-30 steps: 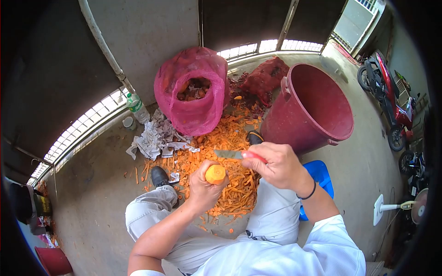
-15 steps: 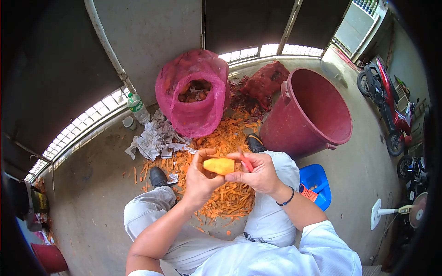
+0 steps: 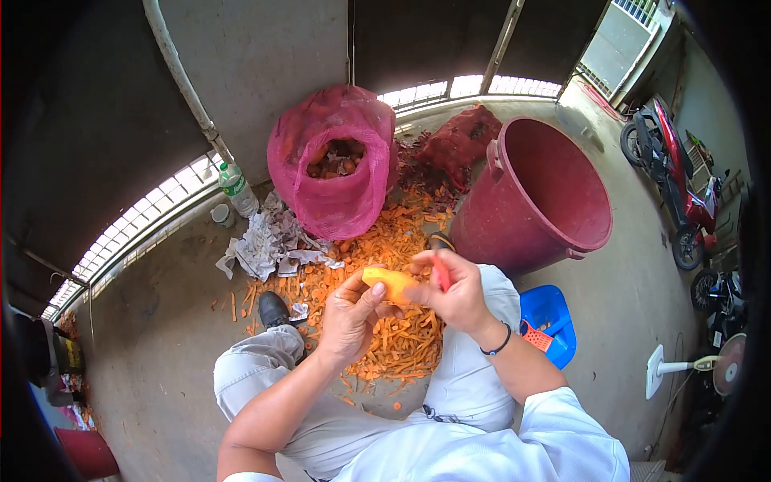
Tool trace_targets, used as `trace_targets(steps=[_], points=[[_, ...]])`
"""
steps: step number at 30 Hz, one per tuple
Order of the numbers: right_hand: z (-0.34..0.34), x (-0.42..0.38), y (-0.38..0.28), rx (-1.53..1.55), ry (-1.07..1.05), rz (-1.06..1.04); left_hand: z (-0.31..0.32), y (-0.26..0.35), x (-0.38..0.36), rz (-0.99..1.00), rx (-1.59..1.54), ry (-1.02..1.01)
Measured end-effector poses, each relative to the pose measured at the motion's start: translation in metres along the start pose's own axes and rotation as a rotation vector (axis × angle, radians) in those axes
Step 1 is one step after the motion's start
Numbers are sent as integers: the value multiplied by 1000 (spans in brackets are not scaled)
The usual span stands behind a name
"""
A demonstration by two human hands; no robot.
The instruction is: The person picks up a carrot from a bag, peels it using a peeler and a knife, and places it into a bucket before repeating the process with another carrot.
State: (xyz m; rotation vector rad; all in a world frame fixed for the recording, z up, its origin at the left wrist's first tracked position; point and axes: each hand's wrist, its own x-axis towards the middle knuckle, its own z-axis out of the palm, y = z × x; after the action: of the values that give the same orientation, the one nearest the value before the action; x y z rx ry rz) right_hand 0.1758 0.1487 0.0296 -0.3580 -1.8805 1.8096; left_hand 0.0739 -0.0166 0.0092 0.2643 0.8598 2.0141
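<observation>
My left hand (image 3: 351,317) is closed around a peeled orange carrot (image 3: 387,283), thumb on top, over the heap of peelings. My right hand (image 3: 459,297) is closed on a red-handled peeler (image 3: 442,271), whose working end is blurred and partly hidden by the fingers. The right fingertips are at the right end of the carrot, close to or touching it. Below both hands, between my legs, lies a wide pile of orange carrot peelings (image 3: 397,349).
A pink mesh sack (image 3: 373,193) holding carrots stands ahead. Beside it are a red net sack (image 3: 462,145) and a large maroon bin (image 3: 502,213). A blue basket (image 3: 564,341) sits by my right leg. Crumpled paper (image 3: 261,241) and a plastic bottle (image 3: 237,191) are at left.
The carrot has tilted, its left end now higher. My right hand has shifted slightly right and up, and the peeler has turned more upright. Both hands keep their hold.
</observation>
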Motion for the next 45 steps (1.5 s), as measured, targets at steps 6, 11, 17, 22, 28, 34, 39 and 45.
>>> trace_targets(steps=[6, 11, 17, 22, 28, 34, 39, 45], points=[[1, 2, 9, -147, -27, -169, -8, -3, 3, -11, 89, -18], [-14, 12, 0, 165, 230, 172, 3, 3, -1, -70, -103, -43], [-38, 13, 12, 28, 40, 77, 1, 4, -1, -165, -201, 64], [-21, 6, -6, -454, -180, -122, -4, -4, -1, -199, -214, 200], [-13, 2, 5, -192, -76, 66, -15, 4, -1, -373, -449, 192], [-17, 5, 9, -109, -65, 172, -9, 8, 1, -367, -441, 163], [-6, 3, -11, -491, -117, -258, -2, 3, 1, -304, -284, 251], [-6, 0, -29, -816, -287, -323, -6, -3, -3, -276, -230, 137]])
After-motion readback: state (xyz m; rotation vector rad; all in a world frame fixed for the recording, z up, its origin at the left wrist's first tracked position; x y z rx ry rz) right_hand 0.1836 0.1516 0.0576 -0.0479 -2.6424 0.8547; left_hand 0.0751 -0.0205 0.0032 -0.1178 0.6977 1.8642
